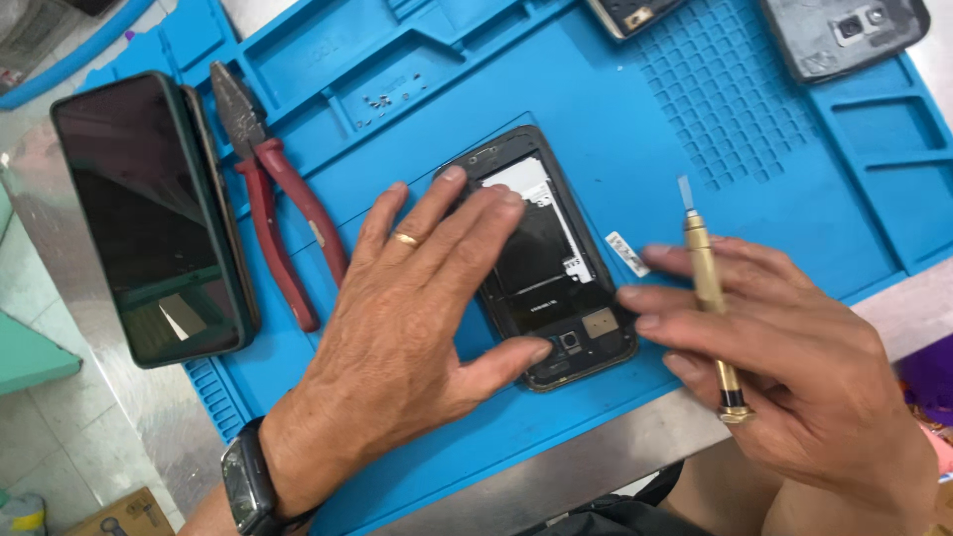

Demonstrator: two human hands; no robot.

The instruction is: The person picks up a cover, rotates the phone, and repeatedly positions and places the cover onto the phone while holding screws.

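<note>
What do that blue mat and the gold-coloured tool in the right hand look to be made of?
The blue mat looks like soft silicone or rubber: matte, with moulded trays and a grid of small cells. The tool in the right hand seems to be brass or brass-coloured metal, with a shiny yellow barrel and a thin pale blade tip, possibly steel.

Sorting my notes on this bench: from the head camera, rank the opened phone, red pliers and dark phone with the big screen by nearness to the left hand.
1. Opened phone, under the left hand.
2. Red pliers, just left of it.
3. Dark phone, at the mat's left edge.
</note>
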